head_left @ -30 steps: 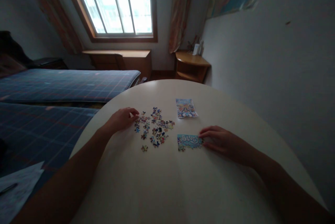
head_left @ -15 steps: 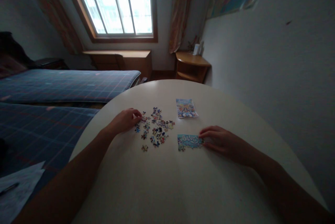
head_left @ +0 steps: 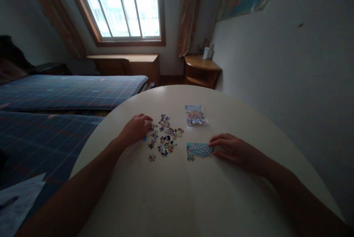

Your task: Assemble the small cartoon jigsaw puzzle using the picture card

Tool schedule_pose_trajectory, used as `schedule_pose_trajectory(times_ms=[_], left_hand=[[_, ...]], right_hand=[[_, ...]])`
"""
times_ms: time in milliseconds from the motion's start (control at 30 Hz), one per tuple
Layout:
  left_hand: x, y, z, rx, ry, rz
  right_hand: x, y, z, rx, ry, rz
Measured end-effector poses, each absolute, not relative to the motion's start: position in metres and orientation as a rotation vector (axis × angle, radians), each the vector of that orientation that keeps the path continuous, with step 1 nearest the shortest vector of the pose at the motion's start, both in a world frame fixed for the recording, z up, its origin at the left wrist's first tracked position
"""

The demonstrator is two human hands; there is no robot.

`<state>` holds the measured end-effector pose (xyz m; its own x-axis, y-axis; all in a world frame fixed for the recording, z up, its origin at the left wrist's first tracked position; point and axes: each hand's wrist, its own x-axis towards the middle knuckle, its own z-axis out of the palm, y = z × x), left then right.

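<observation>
My left hand rests at the left edge of a loose spread of jigsaw puzzle pieces. Its fingers are bent together over the edge pieces, and whatever lies under the fingertips is hidden. To the right lies a joined strip of puzzle, blue-green with big pale letters and an uneven lower edge. My right hand grips this strip at its right end, fingers at the upper corner and thumb lower down. One piece lies apart at the near side of the spread.
A creased picture sheet lies behind the joined strip on the round white table. Left of the table are beds with blue plaid mattresses, papers and a pen. A wall runs along the right.
My left hand has shifted slightly right, and its fingers have curled down closer over the edge pieces. The right hand stays at the joined strip. The view has tilted a little.
</observation>
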<state>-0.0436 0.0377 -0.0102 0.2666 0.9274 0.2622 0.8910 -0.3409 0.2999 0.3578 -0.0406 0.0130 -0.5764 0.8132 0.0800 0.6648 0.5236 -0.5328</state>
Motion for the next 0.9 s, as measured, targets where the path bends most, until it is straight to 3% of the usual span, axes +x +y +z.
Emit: schedule_pose_trajectory(times_ms=[400,600,900], left_hand=[[-0.027,0.035,-0.020,2.594,1.664,0.682],[-0.017,0.030,-0.023,2.675,1.451,0.544],[-0.018,0.029,-0.017,2.655,1.538,0.581]], right_hand=[[0.358,-0.041,0.013,-1.239,-2.480,0.651],[0.356,-0.042,0.015,-1.253,-2.462,0.658],[0.357,-0.042,0.014,-1.242,-2.458,0.664]])
